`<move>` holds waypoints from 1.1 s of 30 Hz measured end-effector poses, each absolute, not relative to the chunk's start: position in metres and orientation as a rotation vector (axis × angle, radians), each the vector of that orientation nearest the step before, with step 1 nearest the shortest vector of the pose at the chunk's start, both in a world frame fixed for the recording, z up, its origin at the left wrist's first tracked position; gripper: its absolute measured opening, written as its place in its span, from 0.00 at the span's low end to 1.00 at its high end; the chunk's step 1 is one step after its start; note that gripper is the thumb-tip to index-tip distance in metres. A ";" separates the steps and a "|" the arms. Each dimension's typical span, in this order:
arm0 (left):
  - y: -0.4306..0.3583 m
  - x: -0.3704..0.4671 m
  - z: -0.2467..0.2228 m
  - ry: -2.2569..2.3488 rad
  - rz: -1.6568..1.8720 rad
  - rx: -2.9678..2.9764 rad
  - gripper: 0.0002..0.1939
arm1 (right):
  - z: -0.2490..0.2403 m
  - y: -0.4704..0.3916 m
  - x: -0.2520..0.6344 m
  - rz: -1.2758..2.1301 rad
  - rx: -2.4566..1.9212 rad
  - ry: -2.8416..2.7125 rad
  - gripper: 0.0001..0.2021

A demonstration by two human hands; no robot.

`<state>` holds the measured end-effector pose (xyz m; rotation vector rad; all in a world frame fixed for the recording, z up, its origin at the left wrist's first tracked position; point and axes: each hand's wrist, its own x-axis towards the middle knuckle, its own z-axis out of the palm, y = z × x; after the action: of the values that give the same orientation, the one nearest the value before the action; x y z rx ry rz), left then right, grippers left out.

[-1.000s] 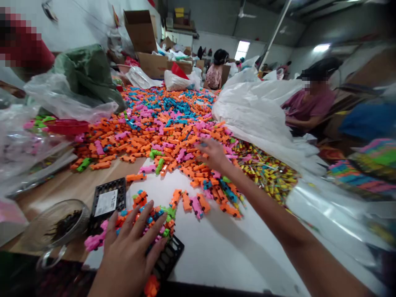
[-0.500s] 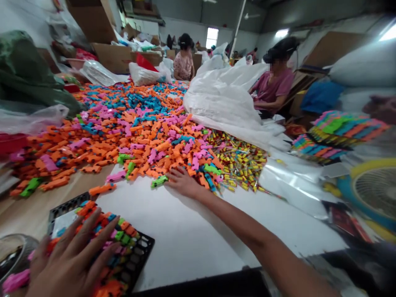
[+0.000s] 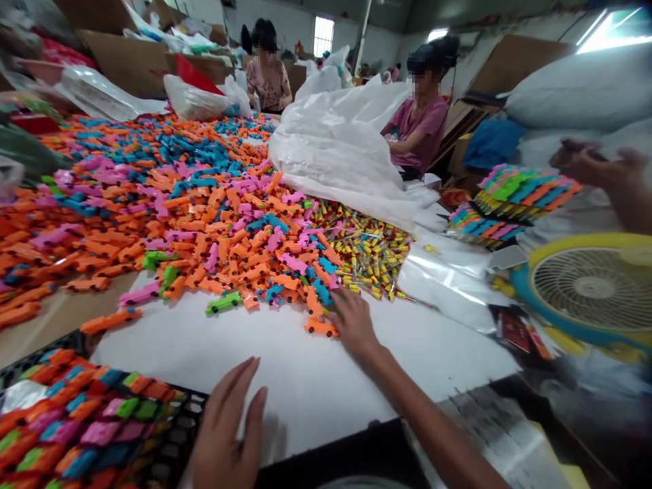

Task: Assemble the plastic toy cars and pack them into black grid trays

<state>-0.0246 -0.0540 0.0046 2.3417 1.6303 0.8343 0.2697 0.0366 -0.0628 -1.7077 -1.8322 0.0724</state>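
Observation:
My right hand (image 3: 355, 324) reaches to the near edge of a large pile of toy cars (image 3: 239, 251), mostly orange, with pink, blue and green ones. Its fingers are stretched out, the tips beside a blue toy car (image 3: 320, 288) and an orange toy car (image 3: 320, 327). Over the white tabletop (image 3: 300, 380) hovers my left hand (image 3: 229, 421), open with its thumb apart and nothing in it. Just left of it lies a black crate (image 3: 173, 435) with rows of coloured toy cars (image 3: 96, 428) in it. A green toy car (image 3: 224, 302) sits in front of the pile.
Small yellow-and-red tubes (image 3: 371, 258) are heaped right of the cars, below a big white plastic sheet (image 3: 336, 142). A fan (image 3: 595, 288) and stacked coloured packs (image 3: 524, 193) stand at right. Two people sit beyond; another person's hands (image 3: 601, 163) show at the right edge.
My left hand has left the crate and moved right over the white tabletop. My right hand has shifted right along the pile's edge, away from the green car. The view has turned right.

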 end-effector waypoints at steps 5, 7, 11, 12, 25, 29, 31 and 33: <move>-0.032 0.043 -0.049 1.652 0.733 2.264 0.34 | -0.064 0.032 0.213 0.213 -1.464 -2.086 0.19; -0.026 0.045 -0.058 1.643 0.673 2.312 0.32 | -0.056 0.032 0.215 0.331 -1.329 -2.021 0.17; -0.026 0.037 -0.056 1.663 0.713 2.276 0.34 | -0.042 0.015 0.261 0.456 -1.377 -1.731 0.15; -0.028 0.036 -0.055 1.674 0.726 2.255 0.35 | -0.040 0.010 0.275 0.455 -1.448 -1.685 0.14; -0.029 0.042 -0.057 1.594 0.939 2.552 0.26 | -0.051 0.010 0.252 0.602 -1.416 -1.828 0.16; -0.030 0.041 -0.057 1.611 0.958 2.554 0.22 | -0.050 0.049 0.305 0.200 -1.673 -1.664 0.13; -0.030 0.041 -0.058 1.616 0.986 2.548 0.22 | -0.052 0.061 0.322 0.097 -1.716 -1.832 0.16; -0.029 0.040 -0.059 1.611 1.008 2.549 0.22 | -0.055 0.061 0.326 0.095 -1.718 -2.002 0.18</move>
<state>0.0404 -0.0291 -0.0592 2.5491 1.6107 1.0081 0.3258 0.0606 -0.0547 -1.7180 -2.0020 0.0951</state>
